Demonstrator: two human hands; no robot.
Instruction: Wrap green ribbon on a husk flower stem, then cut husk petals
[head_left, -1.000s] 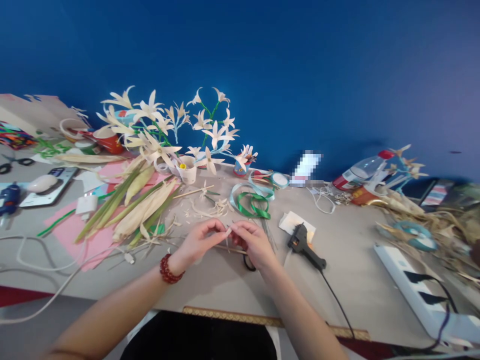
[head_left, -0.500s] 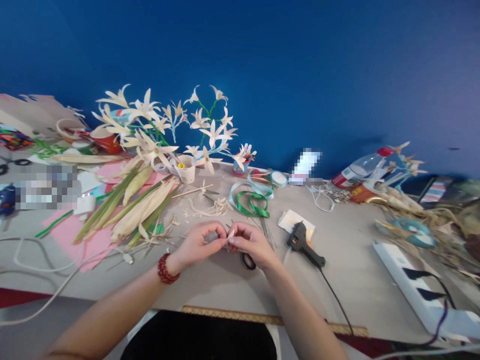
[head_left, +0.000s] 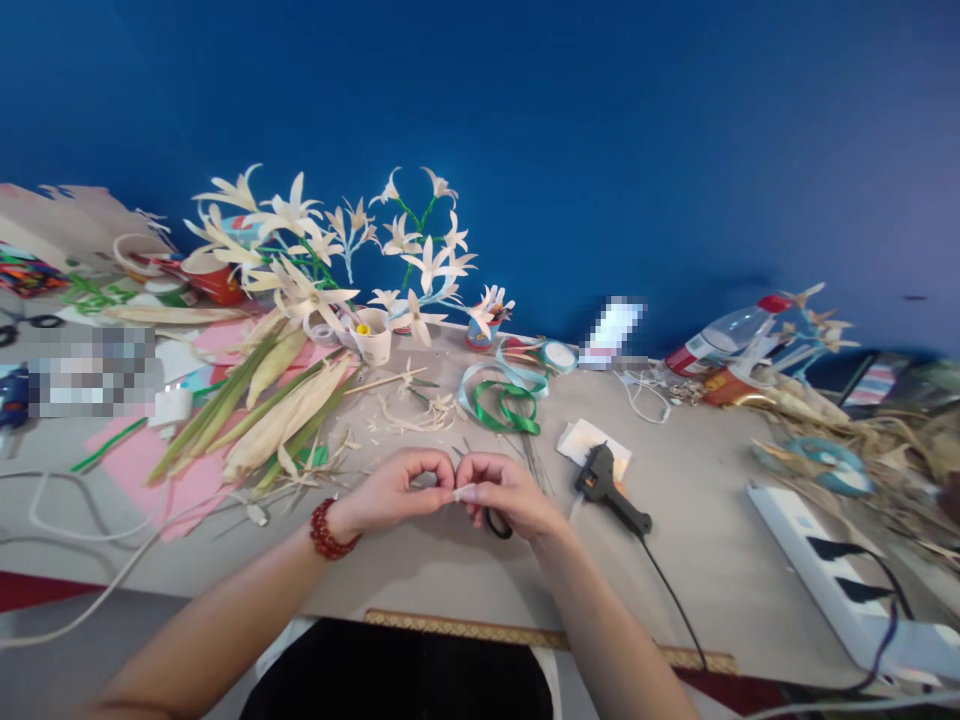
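Observation:
A small pale strip (head_left: 464,493), looking like a piece of corn husk, is pinched between the fingertips of both hands at the front middle of the table. My left hand (head_left: 401,488), a red beaded bracelet on its wrist, is closed with thumb and forefinger meeting at the strip's left end. My right hand (head_left: 511,492) is closed on the strip from the other side, fingers curled. Black-handled scissors (head_left: 498,524) lie beneath the right hand, mostly hidden. Thin wires (head_left: 534,460) rest just behind it, near a green ribbon (head_left: 517,418).
Right of my hands lies a black glue gun (head_left: 606,485) with its cord trailing forward. Corn husks (head_left: 289,420) cover pink paper at left. Husk flowers (head_left: 307,290) stand at the back, by a paper cup (head_left: 372,345). A power strip (head_left: 810,570) sits at right.
My fingertips have shifted slightly, with the right thumb now lying flatter over the pale strip. The strip, which was pointing upward, now lies more level and shows less.

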